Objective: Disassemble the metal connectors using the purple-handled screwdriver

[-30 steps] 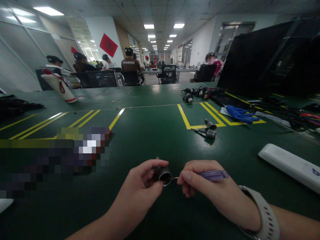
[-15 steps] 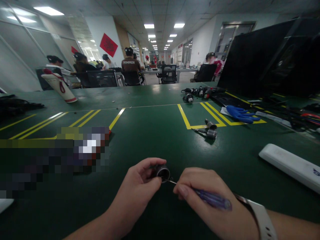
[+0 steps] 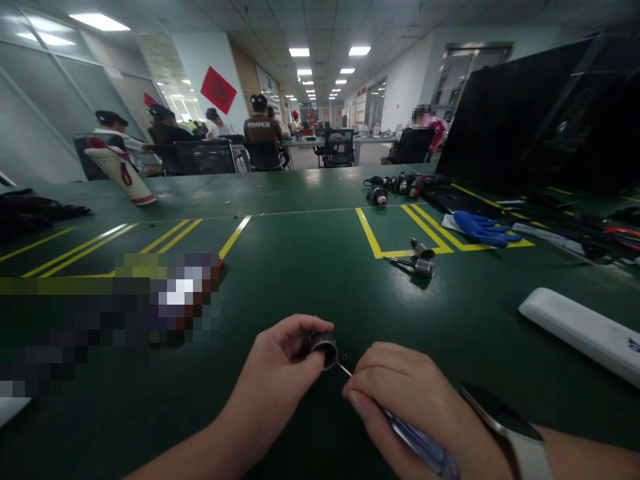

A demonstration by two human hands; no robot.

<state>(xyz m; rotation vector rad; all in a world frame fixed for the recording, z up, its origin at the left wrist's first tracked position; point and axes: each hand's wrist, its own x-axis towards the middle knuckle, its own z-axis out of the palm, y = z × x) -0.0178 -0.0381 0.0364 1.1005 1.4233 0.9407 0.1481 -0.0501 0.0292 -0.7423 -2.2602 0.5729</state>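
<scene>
My left hand (image 3: 287,377) holds a small dark metal cup-shaped part (image 3: 325,348) between thumb and fingers, its round opening turned toward me and to the right. In my right hand (image 3: 400,393) is a screwdriver (image 3: 417,443) with a see-through purple handle. The thin shaft points up and left, and its tip meets the lower right rim of the cup; whether it reaches inside I cannot tell. A tiny ring (image 3: 344,357) lies on the green table (image 3: 300,267) just right of the cup.
Two similar metal parts with stems (image 3: 423,268) lie farther off, near yellow tape lines. Behind them is a cluster of black and silver parts (image 3: 395,185). A blue glove (image 3: 483,229) and a long white case (image 3: 580,330) lie to the right. A pixelated object (image 3: 185,290) is at left.
The screwdriver's handle has swung down toward me as my right hand turned, and its tip has shifted to the cup's lower right rim. My left hand keeps its hold, nearly still.
</scene>
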